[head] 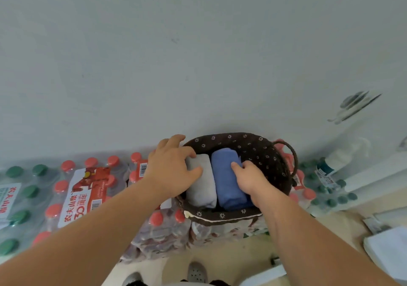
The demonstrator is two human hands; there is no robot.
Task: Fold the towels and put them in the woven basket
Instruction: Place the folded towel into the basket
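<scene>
Head view: rolled grey towel point(203, 192) and rolled blue towel point(229, 186) lie side by side inside a dark-lined woven basket point(242, 141); left hand point(171, 169) grip clamps the grey, right hand point(251, 181) grip the blue.

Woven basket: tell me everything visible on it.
The woven basket is oval, dark brown, with a flower-print fabric liner folded over its rim and a loop handle on the right. It sits upright on shrink-wrapped bottle packs against the wall. Inside lie a grey towel and a blue towel, side by side. The left hand grips the grey one, the right hand holds the blue.
</scene>
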